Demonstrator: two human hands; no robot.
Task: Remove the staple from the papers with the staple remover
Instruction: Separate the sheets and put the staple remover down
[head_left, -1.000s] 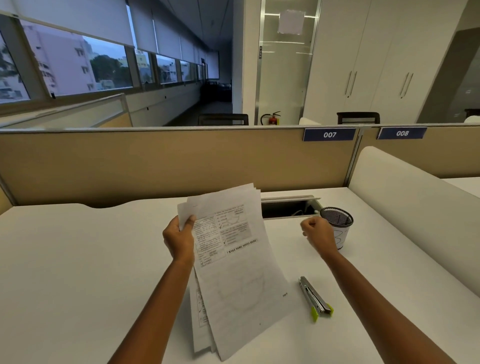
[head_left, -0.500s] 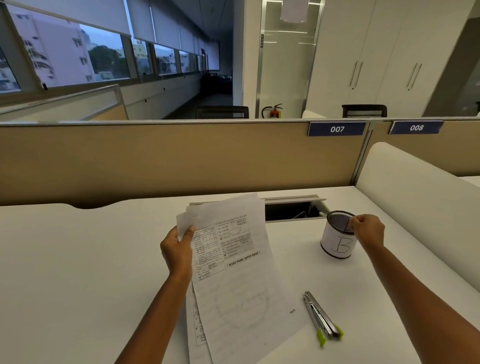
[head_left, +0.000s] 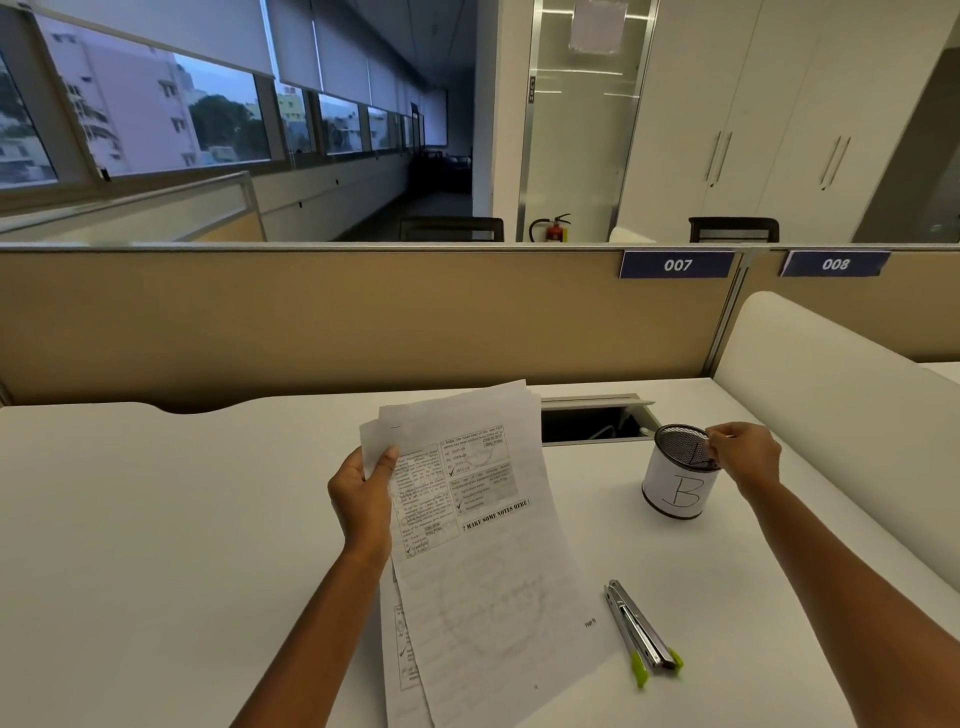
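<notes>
My left hand (head_left: 363, 499) grips a stack of printed papers (head_left: 483, 551) by its left edge near the top corner, thumb on the front sheet. The sheets fan apart, and their lower part lies on the white desk (head_left: 156, 545). No staple shows on them. The staple remover (head_left: 641, 631), silver metal with lime-green tips, lies on the desk to the right of the papers, untouched. My right hand (head_left: 745, 457) hovers at the right rim of a mesh cup (head_left: 675, 493) marked "B", fingertips pinched together over the opening. Anything between them is too small to see.
A cable cut-out with its lid raised (head_left: 592, 421) opens in the desk behind the cup. A tan partition (head_left: 337, 317) closes off the back. A white rounded divider (head_left: 831, 415) runs along the right side.
My right hand travelled from beside the papers rightward to the cup's rim and now has its fingertips over the opening. My left hand and the papers stayed nearly still.
</notes>
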